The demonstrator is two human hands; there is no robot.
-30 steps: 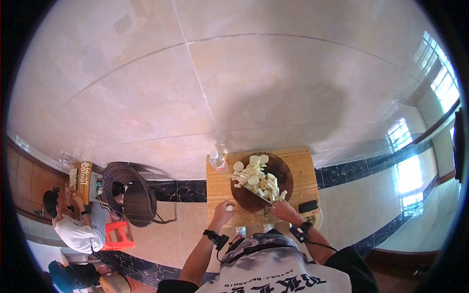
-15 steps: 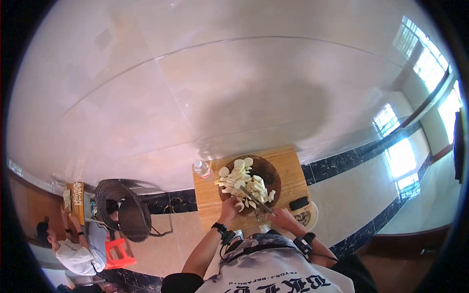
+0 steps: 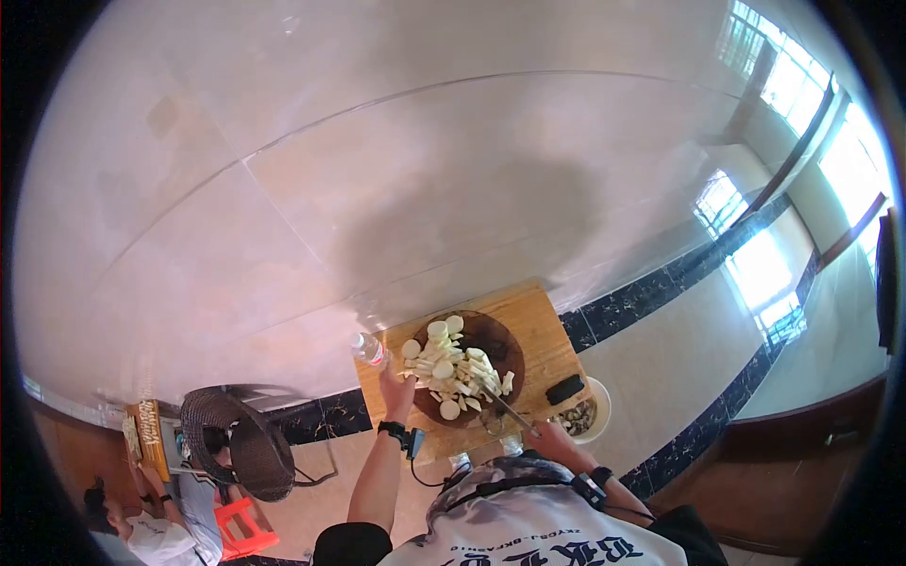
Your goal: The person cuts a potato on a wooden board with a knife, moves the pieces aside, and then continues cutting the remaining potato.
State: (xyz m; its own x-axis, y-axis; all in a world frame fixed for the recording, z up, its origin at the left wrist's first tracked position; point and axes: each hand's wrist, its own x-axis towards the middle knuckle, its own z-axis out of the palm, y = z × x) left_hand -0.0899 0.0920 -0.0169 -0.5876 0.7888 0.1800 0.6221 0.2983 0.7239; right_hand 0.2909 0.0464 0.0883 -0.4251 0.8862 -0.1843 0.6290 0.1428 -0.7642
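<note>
A round dark wooden chopping board [image 3: 505, 344] holds a heap of pale, peeled vegetable pieces [image 3: 453, 366], some cut into sticks and some into thick round slices. My right hand [image 3: 555, 441] grips a knife [image 3: 511, 410] at the board's near right side, its blade slanting up and left to the edge of the heap. At the left rim of the board is my left hand [image 3: 396, 389], fingers apart, close beside the pale sticks. Just beyond those fingers stands a clear plastic bottle [image 3: 368, 349] with a red and white label.
Under the board is a wooden table [image 3: 543, 325], with a black oblong object [image 3: 565, 390] on its right. A pale bucket [image 3: 598, 415] with brownish contents sits beside it. Leftward are a dark woven chair [image 3: 262, 457], a red stool [image 3: 243, 528] and another person [image 3: 165, 538] at a wooden board.
My left hand has gone from the near side of the heap to its left, toward the bottle, and its fingers have spread. The knife stays in my right hand. The whole view has tilted.
</note>
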